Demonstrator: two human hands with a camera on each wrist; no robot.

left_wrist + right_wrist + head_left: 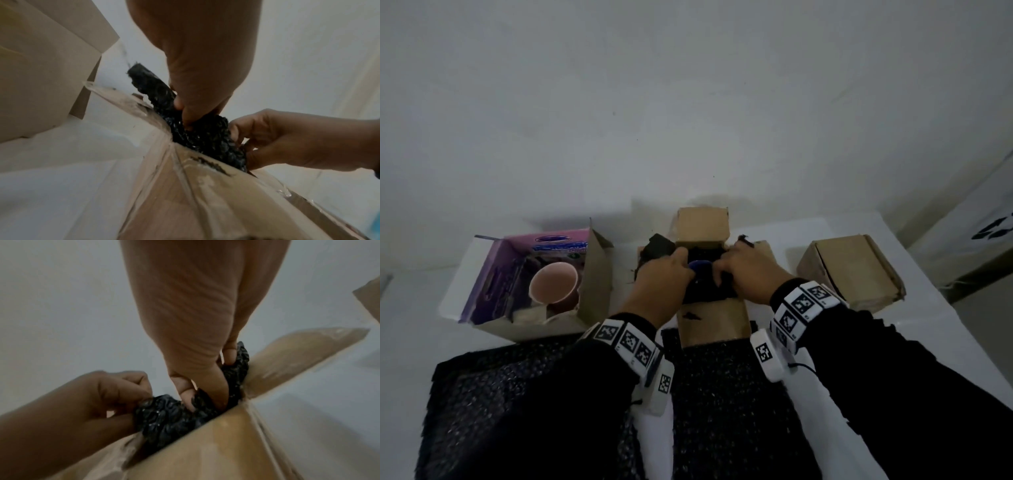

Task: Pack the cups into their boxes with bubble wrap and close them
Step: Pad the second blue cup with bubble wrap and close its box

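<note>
An open brown cardboard box (714,323) stands at the middle of the table with its flaps spread. Black bubble wrap (703,291) fills its mouth, and a patch of a blue cup (700,266) shows between my hands. My left hand (683,265) grips the wrap on the left side, fingers curled down into it (186,116). My right hand (722,272) grips the wrap on the right, fingers dug in beside the box wall (205,395). A pink cup (554,285) lies in the purple-and-white box (493,274) at the left.
A shut brown box (854,270) sits at the right near the table's edge. Loose black bubble wrap sheets (722,394) lie across the table's front under my forearms. A white wall rises just behind the boxes.
</note>
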